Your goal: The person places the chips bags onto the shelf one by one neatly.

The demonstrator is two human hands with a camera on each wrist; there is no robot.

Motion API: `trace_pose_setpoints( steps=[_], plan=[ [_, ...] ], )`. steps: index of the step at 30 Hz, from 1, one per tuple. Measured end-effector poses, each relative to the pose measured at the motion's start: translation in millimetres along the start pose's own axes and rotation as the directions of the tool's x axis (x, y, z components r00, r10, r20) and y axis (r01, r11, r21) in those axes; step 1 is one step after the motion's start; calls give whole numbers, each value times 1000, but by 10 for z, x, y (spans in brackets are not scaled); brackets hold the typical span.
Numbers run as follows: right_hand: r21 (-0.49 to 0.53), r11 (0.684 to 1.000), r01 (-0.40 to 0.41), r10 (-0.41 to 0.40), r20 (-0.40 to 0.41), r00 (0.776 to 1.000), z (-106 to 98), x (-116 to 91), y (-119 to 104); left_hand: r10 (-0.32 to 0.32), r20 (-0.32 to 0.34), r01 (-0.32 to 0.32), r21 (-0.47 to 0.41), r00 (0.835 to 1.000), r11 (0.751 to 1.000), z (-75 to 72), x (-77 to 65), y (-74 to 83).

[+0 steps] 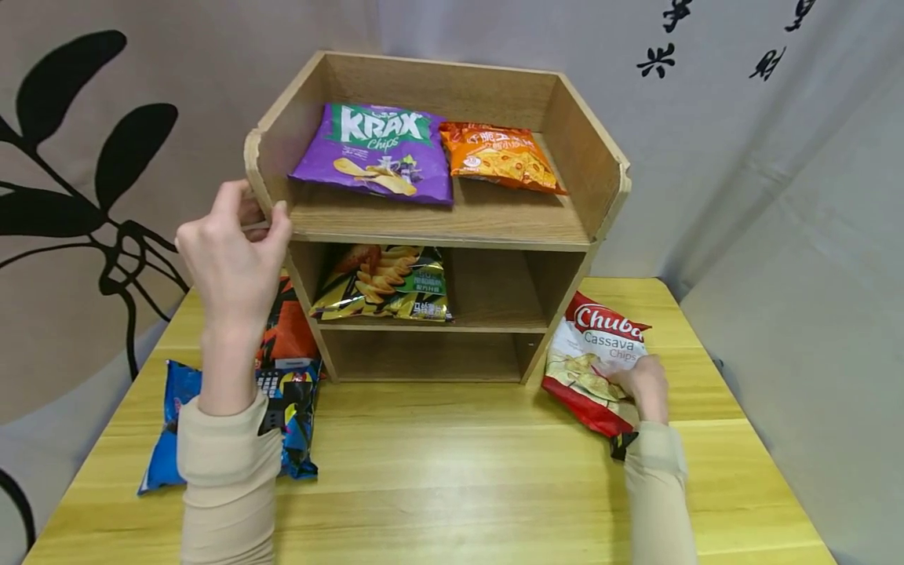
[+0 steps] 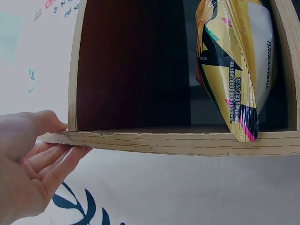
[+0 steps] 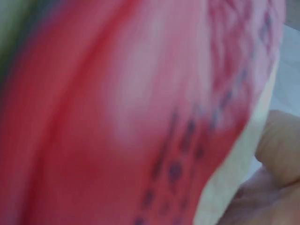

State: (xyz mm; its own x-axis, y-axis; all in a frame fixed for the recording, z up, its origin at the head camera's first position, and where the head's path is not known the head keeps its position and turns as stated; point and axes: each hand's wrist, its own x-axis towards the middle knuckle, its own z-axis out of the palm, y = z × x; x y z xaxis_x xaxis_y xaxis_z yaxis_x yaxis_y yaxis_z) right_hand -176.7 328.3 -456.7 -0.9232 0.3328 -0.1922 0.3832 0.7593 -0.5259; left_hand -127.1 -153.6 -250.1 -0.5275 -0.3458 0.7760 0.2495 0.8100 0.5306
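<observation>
The left hand (image 1: 233, 251) is pinching the shelf (image 1: 438, 212) wall's front edge at 9 o'clock, steadying it. The right hand (image 1: 644, 386) is gripping the red bag (image 1: 593, 357) lying on the tabletop (image 1: 452, 471) at the shelf's 4 o'clock. Judging by this, the pick-up is starting; next it needs lifting toward 1 free tier.

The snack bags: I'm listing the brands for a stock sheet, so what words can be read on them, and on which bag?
"KRAX Chips": purple bag, top shelf of the wooden rack.
"Chuba Cassava Chips", cut off at the edge: red and white bag, held by the right hand.
Orange bag: print too small to read.
Yellow bag, middle shelf: print too small.
Blue bag behind the left hand: nothing legible.
Black characters on the backdrop: cut off.
</observation>
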Motion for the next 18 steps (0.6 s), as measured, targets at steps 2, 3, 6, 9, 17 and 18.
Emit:
trace_pose_setpoints(
  steps=[2,3,6,9,17,18],
  plan=[
    [40,999,-6,6,-10,1000,5,-9,22,0,-3,0,-1,1000,1000,4,-2,-4],
    [63,998,-5,7,-20,1000,5,-15,30,1,-4,-1,-2,1000,1000,6,-4,-6],
    [116,993,14,-7,-57,998,4,-29,71,3,-5,-3,-2,1000,1000,10,-7,-5],
    [165,986,31,-18,-84,996,4,-31,112,8,-11,-8,-5,1000,1000,15,-8,-2],
    [235,971,39,-5,-145,989,13,-2,147,13,-15,-13,-3,1000,1000,12,-6,-1],
    [247,968,45,-4,-166,986,8,-2,139,5,-17,-6,-8,1000,1000,16,-6,5]
  ],
)
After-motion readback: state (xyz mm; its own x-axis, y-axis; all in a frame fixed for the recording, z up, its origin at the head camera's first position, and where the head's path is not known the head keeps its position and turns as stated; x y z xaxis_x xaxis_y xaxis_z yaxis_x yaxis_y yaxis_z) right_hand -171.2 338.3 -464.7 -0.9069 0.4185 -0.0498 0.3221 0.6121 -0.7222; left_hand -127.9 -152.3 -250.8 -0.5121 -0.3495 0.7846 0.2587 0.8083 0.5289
